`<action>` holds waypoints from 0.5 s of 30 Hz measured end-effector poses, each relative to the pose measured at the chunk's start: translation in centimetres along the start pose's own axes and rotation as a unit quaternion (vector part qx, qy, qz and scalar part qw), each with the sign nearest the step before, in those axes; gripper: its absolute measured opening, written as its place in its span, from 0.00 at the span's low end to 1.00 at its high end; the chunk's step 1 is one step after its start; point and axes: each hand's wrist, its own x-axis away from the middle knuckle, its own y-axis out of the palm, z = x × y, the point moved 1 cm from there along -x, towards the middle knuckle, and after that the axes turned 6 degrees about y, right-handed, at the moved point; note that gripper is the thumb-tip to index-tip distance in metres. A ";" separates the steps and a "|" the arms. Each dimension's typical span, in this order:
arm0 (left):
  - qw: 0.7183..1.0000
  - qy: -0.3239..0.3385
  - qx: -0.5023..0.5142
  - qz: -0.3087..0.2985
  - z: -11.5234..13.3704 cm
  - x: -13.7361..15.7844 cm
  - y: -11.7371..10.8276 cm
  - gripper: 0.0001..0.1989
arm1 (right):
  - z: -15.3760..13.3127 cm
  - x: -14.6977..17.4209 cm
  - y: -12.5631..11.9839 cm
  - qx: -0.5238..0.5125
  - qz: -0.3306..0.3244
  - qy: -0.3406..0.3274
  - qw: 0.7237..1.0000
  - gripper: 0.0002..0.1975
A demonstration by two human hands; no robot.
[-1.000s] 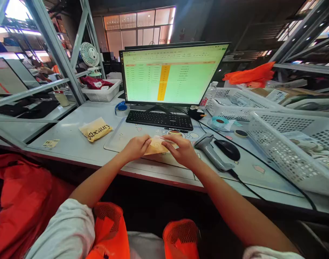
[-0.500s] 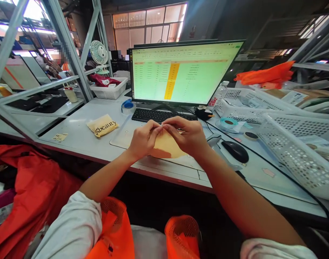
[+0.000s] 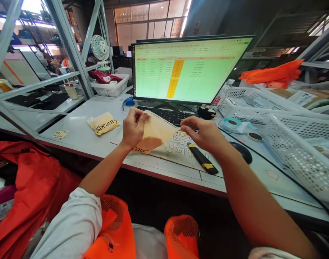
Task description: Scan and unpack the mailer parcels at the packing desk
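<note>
The left hand (image 3: 133, 128) pinches a thin, flat, pale-yellow bag (image 3: 156, 130). The right hand (image 3: 203, 132) curls at one corner, its grip unclear.

The left sleeve (image 3: 72, 223), at lower left of the frame, is loose white cloth, softly creased, ending near the elbow; a strip of the matching right sleeve (image 3: 269, 253) shows at the bottom edge, lower right. A bright orange vest (image 3: 114, 230) appears in two panels at bottom centre, with open mesh (image 3: 115, 205) towards their rounded tops. The left panel carries a small dark mark (image 3: 110, 246).
</note>
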 end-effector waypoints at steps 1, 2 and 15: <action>1.000 0.002 0.007 -0.003 -0.1 0.0 0.4 0.16 | -0.8 -0.1 -0.1 -0.013 0.036 -0.008 0.999 0.09; 1.000 0.006 0.011 -0.009 -0.1 0.0 0.8 0.15 | -1.8 -0.1 -0.2 -0.030 0.064 -0.017 0.997 0.09; 0.966 0.195 -0.004 -0.170 1.6 1.5 3.4 0.06 | -0.6 -1.7 6.6 -0.034 -0.318 -0.097 0.943 0.05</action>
